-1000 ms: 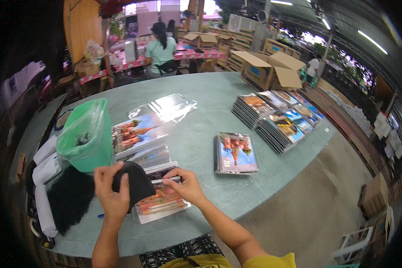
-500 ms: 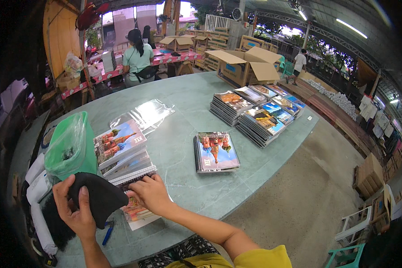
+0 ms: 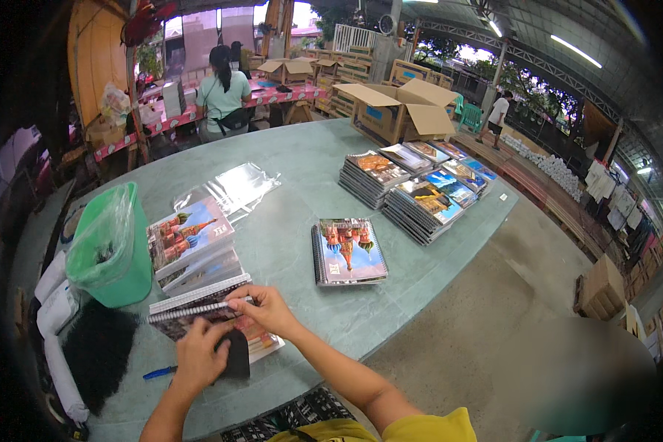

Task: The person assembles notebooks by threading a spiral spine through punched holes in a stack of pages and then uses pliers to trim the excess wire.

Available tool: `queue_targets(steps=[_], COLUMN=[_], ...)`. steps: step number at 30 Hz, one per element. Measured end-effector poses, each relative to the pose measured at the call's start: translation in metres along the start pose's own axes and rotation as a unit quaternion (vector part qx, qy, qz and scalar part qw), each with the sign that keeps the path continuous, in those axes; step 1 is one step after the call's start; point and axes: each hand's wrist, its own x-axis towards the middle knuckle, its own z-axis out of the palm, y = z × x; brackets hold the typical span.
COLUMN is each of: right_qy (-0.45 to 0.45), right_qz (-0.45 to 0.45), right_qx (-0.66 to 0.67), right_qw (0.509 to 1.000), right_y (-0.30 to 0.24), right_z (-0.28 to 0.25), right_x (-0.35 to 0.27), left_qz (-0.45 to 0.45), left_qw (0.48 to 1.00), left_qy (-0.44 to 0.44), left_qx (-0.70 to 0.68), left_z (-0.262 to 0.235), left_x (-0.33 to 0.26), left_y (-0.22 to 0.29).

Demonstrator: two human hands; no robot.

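Note:
My left hand point(image 3: 199, 355) is curled with its thumb against a curved black sheet point(image 3: 236, 358), its fingers reaching to a spiral notebook point(image 3: 188, 315). Thumb and fingers of my right hand point(image 3: 267, 309) pinch that notebook at its bound edge, which is tilted up. Beneath lies another picture-covered notebook point(image 3: 265, 343), partly hidden by my hands. Just beyond, a leaning stack of notebooks point(image 3: 191, 234) shows a colourful domed building on its top cover. To the right, a smaller notebook pile point(image 3: 350, 250) lies by itself.
A green bin point(image 3: 129, 258) with a plastic liner stands left, beside black bristly material point(image 3: 99, 353) and a blue pen point(image 3: 160, 373). Clear plastic sleeves point(image 3: 244, 184) lie beyond. Several notebook stacks point(image 3: 420, 191) and an open carton point(image 3: 379, 118) occupy the far right. A person point(image 3: 225, 92) sits beyond the table.
My left hand has lowered the black sheet toward the notebooks and moved right. A notebook's bound edge is now raised between my hands. The view has shifted slightly.

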Motion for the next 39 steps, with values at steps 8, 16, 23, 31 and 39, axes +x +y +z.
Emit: queue_targets(steps=[8,16,23,31,39], right_qy=[-0.015,-0.039,-0.010,-0.042,-0.031], right_qz=[0.058,-0.021,-0.096,-0.118,-0.075], right_qx=[0.088,0.024,-0.089,-0.200,-0.161], right_qw=[0.994,0.999,0.991,0.972,0.984], right_y=[-0.001,0.015,-0.005,-0.016,-0.019], right_z=[-0.002,-0.003,-0.005,0.003,0.004], right_x=[-0.002,0.001,-0.008,-0.006,-0.010], left_qz=[-0.004,0.042,-0.008,0.149,0.187], left_qw=[0.999,0.998,0.988,0.987,0.976], left_qy=[-0.010,0.049,-0.110,0.059,0.018], left_qx=[-0.032,-0.004,-0.107,0.026,0.109], left_z=[0.010,0.010,0.061,0.011,0.006], left_x=[0.000,-0.002,-0.041,0.009,0.014], left_y=[0.003,0.008,0.001,-0.013,-0.016])
